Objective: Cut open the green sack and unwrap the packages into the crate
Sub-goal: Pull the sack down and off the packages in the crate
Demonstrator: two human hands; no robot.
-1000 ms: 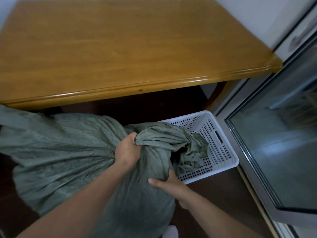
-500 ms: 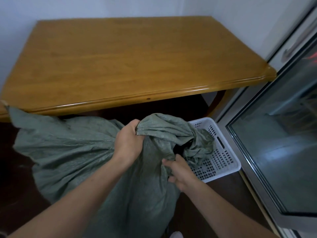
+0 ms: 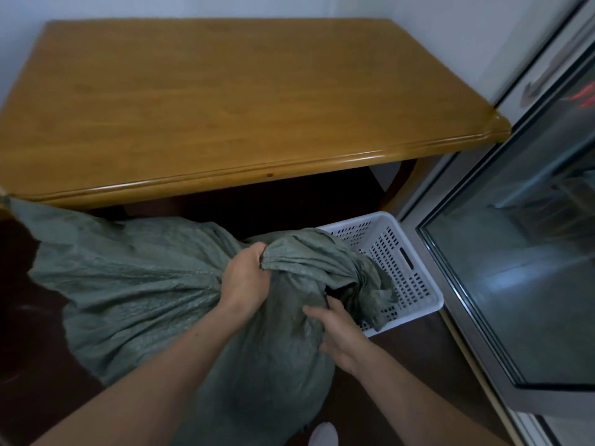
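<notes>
Two grips on crumpled grey-green sack (image 3: 135, 284): left hand (image 3: 243, 278) fists bunched weave, right hand (image 3: 338, 333) grips fold beside crate (image 3: 406, 252).

A glossy wooden table (image 3: 225, 107) fills twelve o'clock against a white wall (image 3: 450, 33); dark floor (image 3: 32, 365) lies at eight o'clock, a metal-framed glass door (image 3: 531, 284) at three.

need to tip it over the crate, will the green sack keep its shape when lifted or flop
Probably floppy: the sack creases and bunches where the left hand grips it, and its mouth droops limp into the crate. Likely some weight too: its lower part bulges full where the right hand holds it.
</notes>
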